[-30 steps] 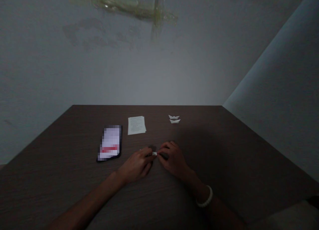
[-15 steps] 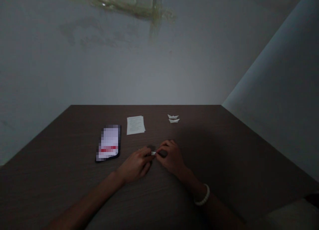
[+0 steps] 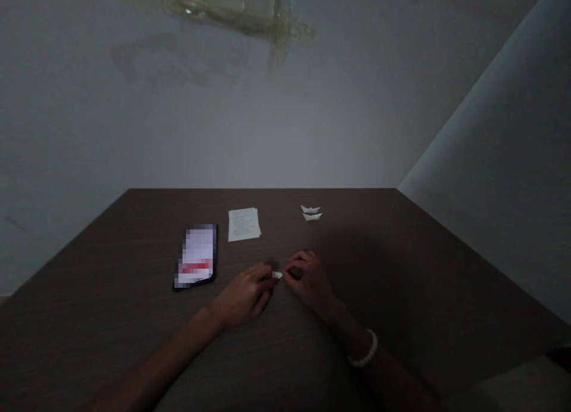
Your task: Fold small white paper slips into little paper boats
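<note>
Both hands pinch one small folded paper (image 3: 277,274) at mid-table (image 3: 401,269) — left hand (image 3: 244,294) and right hand (image 3: 310,281) closed on it — with bare wood stretching to the edges.

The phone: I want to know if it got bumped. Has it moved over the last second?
No. The phone keeps its place left of the paper stack on the table; small shifts are camera motion.
</note>
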Demonstrator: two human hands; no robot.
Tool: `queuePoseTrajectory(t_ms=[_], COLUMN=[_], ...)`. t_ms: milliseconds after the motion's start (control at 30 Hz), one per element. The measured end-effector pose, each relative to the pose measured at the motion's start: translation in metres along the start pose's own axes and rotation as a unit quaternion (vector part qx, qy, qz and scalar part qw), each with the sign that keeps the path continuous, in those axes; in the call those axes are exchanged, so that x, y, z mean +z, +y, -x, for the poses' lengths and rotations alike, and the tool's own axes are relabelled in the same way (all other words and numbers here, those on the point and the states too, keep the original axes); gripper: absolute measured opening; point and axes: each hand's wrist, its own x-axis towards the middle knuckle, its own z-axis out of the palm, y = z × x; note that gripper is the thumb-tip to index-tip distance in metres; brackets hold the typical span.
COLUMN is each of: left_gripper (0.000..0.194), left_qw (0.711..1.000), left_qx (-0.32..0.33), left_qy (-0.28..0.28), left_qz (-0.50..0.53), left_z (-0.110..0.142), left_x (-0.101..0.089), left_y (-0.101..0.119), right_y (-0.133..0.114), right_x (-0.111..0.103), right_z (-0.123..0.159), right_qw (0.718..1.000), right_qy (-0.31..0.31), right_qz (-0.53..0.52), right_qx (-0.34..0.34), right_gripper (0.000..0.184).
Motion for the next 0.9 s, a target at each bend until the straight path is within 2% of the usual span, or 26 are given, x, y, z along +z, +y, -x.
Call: queuePoseTrajectory(t_ms=[267, 700, 900], left_gripper=[0.028, 0.027, 0.030], left_qw=[1.000, 0.999, 0.998], left_qx=[-0.002, 0.000, 0.031], left_qy=[0.012, 0.025, 0.032], left_qz=[0.006, 0.035, 0.053], left_z=[0.000, -0.001, -0.001], left_x=[0.003, 0.000, 0.000], left_y=[-0.002, 0.000, 0.000], right_y=[-0.007, 0.003, 0.004], right_x=[-0.002, -0.001, -0.003], right_z=[0.001, 0.001, 0.003], right_qw=[1.000, 1.000, 0.997], right_qy=[-0.011, 0.018, -0.042], right_qz=[0.016, 0.020, 0.012], right_qx=[0.007, -0.007, -0.067], right_gripper=[0.007, 0.011, 0.015])
